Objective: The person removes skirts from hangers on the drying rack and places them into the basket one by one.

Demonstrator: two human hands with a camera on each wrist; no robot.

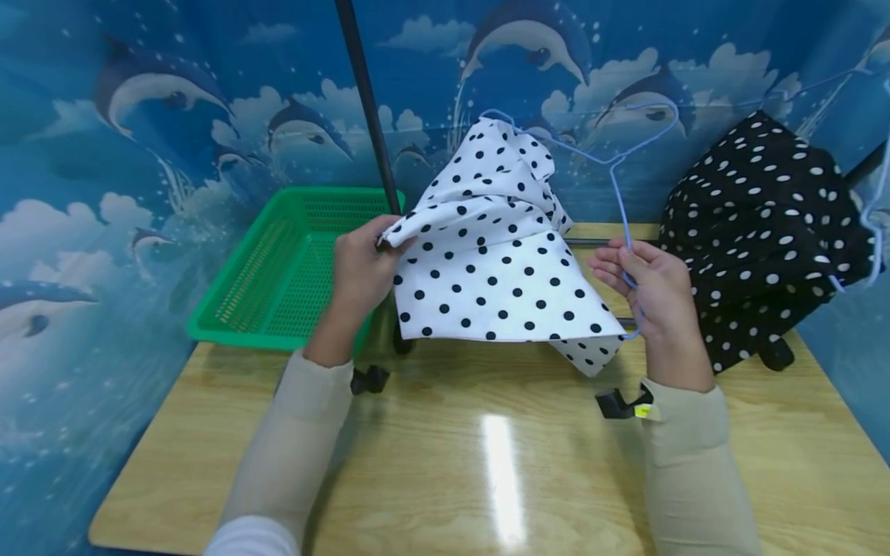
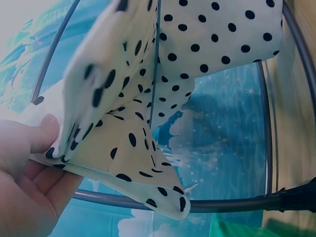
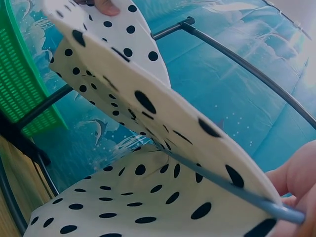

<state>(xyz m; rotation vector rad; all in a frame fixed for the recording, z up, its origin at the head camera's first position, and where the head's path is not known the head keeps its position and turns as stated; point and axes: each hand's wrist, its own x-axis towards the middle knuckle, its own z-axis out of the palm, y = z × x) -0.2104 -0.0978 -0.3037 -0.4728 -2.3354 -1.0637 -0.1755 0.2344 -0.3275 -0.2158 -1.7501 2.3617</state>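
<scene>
A white cloth with black polka dots (image 1: 487,255) hangs folded over the bar of a light blue wire hanger (image 1: 614,161). My left hand (image 1: 363,259) pinches the cloth's left edge between thumb and fingers. The left wrist view shows the thumb on top of the gathered fabric (image 2: 128,148). On the other side, my right hand (image 1: 660,289) holds the hanger's right corner, its thumb against the wire. Seen from the right wrist, the hanger bar (image 3: 232,190) runs between two layers of the cloth, ending at the right hand's fingers.
A green plastic basket (image 1: 208,324) stands at the back left of the wooden table (image 1: 431,463). Beside it rises a dark rack pole (image 1: 365,93). At the right hangs a black cloth with white dots (image 1: 751,224) on another hanger (image 1: 878,239). Behind is a dolphin-print curtain (image 1: 417,77).
</scene>
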